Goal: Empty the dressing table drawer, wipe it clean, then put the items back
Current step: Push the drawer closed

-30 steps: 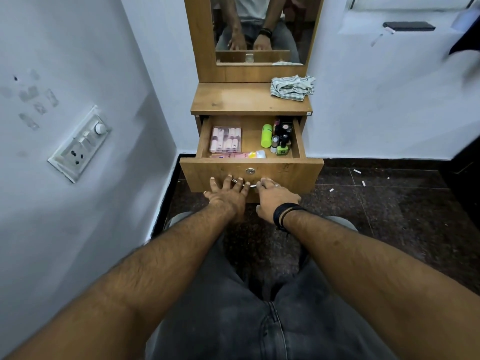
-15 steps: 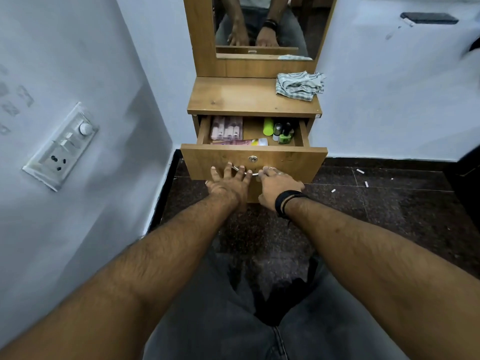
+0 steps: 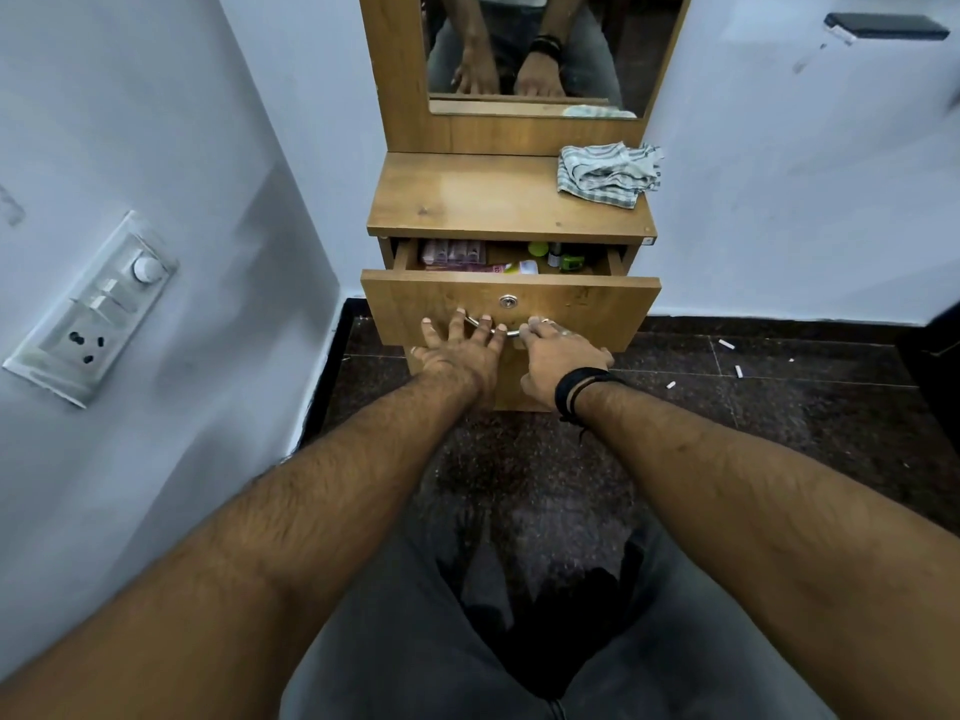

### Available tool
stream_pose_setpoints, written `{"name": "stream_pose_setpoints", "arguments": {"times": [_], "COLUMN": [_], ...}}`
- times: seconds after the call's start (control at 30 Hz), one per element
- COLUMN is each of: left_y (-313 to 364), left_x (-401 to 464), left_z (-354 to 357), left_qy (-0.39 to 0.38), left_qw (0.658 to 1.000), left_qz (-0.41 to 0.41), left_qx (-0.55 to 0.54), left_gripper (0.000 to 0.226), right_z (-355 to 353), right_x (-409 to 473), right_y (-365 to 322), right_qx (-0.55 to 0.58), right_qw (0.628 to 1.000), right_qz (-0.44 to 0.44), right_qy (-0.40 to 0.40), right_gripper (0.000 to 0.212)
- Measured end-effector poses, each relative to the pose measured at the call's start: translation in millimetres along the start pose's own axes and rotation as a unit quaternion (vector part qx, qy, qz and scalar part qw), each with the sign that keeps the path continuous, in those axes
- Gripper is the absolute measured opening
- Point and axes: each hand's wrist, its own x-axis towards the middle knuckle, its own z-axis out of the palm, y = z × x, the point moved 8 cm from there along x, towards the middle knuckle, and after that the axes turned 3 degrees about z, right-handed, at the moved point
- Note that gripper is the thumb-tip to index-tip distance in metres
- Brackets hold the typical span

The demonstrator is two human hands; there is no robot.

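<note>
Against the front panel of the light-brown wooden drawer (image 3: 571, 304), both hands meet at the curved silver metal handle (image 3: 511, 332).

Left hand (image 3: 460, 350): fingers (image 3: 457, 324) spread wide and straight, tips lying flat on the panel and over the left part of the handle; nothing grasped.

Right hand (image 3: 558, 353): black wristband (image 3: 576, 389) at the wrist; fingers curl down at the right part of the handle, but whether they close round the bar cannot be told.

Silver round lock (image 3: 508, 302): on the panel just above the fingertips of both hands.

Drawer: partly open, a narrow strip of its inside showing beyond the fingertips. Contents, left to right:
- pink packet of small cylinders (image 3: 453, 252), beyond the left fingers;
- pink and white tube (image 3: 498, 267), lying along the inside of the front panel;
- lime-green bottle (image 3: 537, 248) and small dark bottles with green parts (image 3: 569, 259), beyond the right fingers.

Wooden dressing table top (image 3: 467, 200): above the drawer, farther from the hands.

Crumpled grey-and-white checked cloth (image 3: 608, 174): on the top's right rear corner, well beyond the right hand.

Wood-framed mirror (image 3: 524, 49): upright behind the top, reflecting both hands.

White wall switchboard (image 3: 93, 309): well left of the left hand.

Dark speckled stone floor (image 3: 779, 407): small white scraps (image 3: 727, 345) right of the right hand.
</note>
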Motion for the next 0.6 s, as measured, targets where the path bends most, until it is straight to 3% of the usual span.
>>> {"name": "stream_pose_setpoints", "arguments": {"times": [0.4,0.6], "left_y": [-11.9,-8.2], "left_x": [41.1,40.5], "left_z": [-17.2,-33.7], "left_qy": [-0.002,0.003], "left_qw": [1.000,1.000], "left_qz": [-0.008,-0.004], "left_qx": [-0.024,-0.002], "left_gripper": [0.116,0.106], "right_z": [-16.7,-17.0], "right_x": [35.7,50.1], "right_y": [3.8,7.2], "right_qx": [0.023,0.028], "right_qw": [1.000,0.999], "right_qz": [-0.001,0.001], "right_qy": [0.004,0.031], "right_gripper": [0.075,0.075]}}
